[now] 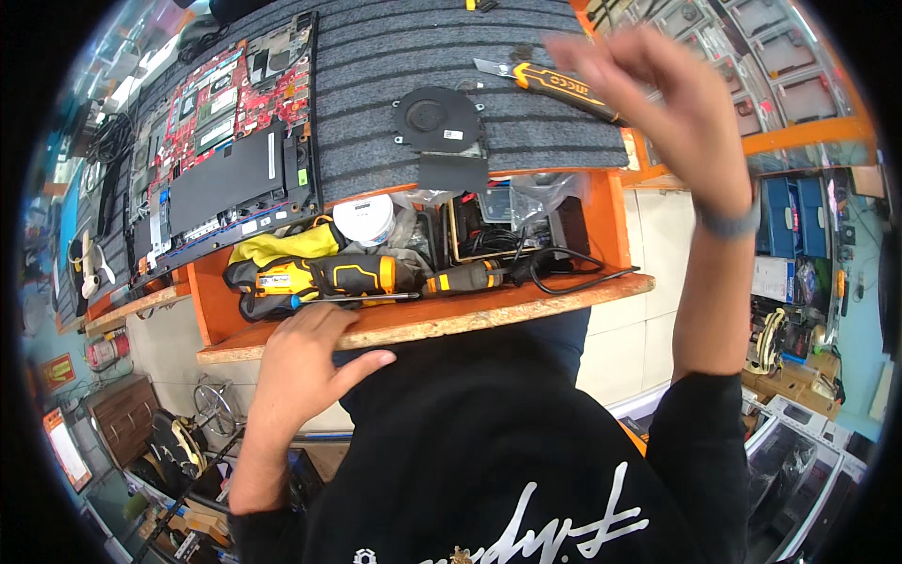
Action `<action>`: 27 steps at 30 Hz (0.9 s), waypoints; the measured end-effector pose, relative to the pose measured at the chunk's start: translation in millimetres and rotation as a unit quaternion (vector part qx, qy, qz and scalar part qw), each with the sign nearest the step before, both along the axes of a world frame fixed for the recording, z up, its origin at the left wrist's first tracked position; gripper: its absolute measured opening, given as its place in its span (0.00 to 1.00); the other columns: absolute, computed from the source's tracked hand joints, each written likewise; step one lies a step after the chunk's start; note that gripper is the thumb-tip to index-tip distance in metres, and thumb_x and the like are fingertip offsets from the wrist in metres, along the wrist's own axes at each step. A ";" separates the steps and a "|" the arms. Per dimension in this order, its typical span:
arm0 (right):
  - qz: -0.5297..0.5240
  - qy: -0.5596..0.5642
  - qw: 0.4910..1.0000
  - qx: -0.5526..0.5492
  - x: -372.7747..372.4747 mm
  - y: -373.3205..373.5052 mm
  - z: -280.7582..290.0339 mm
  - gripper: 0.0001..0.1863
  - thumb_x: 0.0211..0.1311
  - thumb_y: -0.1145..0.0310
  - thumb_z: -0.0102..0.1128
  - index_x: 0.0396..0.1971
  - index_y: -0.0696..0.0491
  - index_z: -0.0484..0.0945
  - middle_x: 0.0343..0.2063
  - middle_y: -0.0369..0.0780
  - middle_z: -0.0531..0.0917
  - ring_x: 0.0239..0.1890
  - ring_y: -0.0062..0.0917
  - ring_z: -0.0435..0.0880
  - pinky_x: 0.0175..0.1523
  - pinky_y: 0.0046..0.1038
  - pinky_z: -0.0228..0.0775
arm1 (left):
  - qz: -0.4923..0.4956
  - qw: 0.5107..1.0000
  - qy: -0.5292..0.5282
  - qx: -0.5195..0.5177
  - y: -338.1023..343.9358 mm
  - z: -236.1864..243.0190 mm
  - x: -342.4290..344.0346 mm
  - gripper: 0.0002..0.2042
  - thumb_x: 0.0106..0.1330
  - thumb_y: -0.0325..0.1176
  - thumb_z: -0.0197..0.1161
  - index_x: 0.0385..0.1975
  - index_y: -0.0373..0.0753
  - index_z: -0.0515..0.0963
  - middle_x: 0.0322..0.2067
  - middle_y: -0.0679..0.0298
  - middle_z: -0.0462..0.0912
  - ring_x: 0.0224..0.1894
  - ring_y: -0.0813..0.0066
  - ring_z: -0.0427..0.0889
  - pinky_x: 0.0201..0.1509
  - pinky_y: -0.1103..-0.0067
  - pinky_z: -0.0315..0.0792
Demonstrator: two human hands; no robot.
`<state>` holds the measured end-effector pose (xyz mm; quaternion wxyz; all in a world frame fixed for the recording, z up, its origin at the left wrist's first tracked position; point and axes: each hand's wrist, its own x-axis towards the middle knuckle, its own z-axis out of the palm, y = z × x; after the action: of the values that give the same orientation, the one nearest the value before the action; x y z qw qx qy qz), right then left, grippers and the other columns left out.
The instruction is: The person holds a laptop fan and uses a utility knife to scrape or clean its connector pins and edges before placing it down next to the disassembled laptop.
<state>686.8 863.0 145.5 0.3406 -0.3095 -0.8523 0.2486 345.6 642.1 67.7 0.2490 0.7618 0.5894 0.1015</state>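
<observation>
My left hand (pixel 305 367) hooks its fingers over the front board of an open wooden drawer (pixel 451 318), its thumb outside the board. Just inside lies a thin screwdriver (pixel 357 298) with a blue tip end. My right hand (pixel 672 103) is raised at the right side of the grey striped mat (pixel 376 47), above the handle of a yellow and black utility knife (pixel 564 86). Motion smears its fingers, so what they hold, if anything, is unclear. A black cooling fan (pixel 438 120) lies on the mat. Left of it sits an opened laptop base (pixel 230 141) with a red circuit board.
The drawer holds a yellow and black power tool (pixel 324 275), a similar yellow-banded tool (pixel 465 279), a white tub (pixel 365 219), a yellow cloth (pixel 282 246) and black cables (pixel 564 268). An orange-framed glass case (pixel 799 133) stands at the right.
</observation>
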 end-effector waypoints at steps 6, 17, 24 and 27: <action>-0.146 0.006 0.979 -0.145 52.1 -130.0 -91.1 0.05 0.75 0.74 0.64 0.43 0.61 0.82 0.40 0.42 0.91 0.36 0.18 0.90 0.43 0.24 0.81 | 0.082 0.980 0.088 0.157 -26.9 -38.3 2.7 0.24 0.51 0.54 0.81 0.32 0.38 0.86 0.29 0.61 0.83 0.36 0.58 0.83 0.41 0.66 0.69; -0.276 0.070 0.945 -0.160 68.1 -192.0 -128.6 0.06 0.76 0.74 0.63 0.43 0.62 0.79 0.31 0.40 0.90 0.33 0.18 0.89 0.40 0.21 0.80 | 0.058 0.977 0.042 0.201 -58.5 -45.7 9.8 0.25 0.52 0.59 0.80 0.26 0.38 0.86 0.27 0.62 0.84 0.32 0.57 0.85 0.40 0.65 0.77; -0.257 0.029 0.944 -0.203 75.1 -220.8 -115.9 0.04 0.75 0.76 0.63 0.42 0.61 0.80 0.32 0.38 0.90 0.33 0.17 0.88 0.39 0.20 0.79 | -0.022 0.999 0.038 0.003 -61.7 -4.3 7.6 0.28 0.64 0.62 0.71 0.31 0.36 0.87 0.29 0.58 0.86 0.36 0.55 0.87 0.41 0.63 0.79; -0.261 0.038 0.940 -0.216 71.6 -212.8 -107.1 0.03 0.74 0.77 0.63 0.41 0.61 0.81 0.32 0.39 0.90 0.32 0.17 0.88 0.40 0.20 0.79 | -0.009 0.993 -0.021 -0.114 -15.1 7.6 7.0 0.26 0.68 0.59 0.68 0.38 0.37 0.88 0.34 0.55 0.87 0.39 0.51 0.87 0.45 0.63 0.78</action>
<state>758.4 650.2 38.4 0.3509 -0.5770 -0.6540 0.3410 352.7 627.0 75.3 0.3476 0.7314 0.5848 0.0468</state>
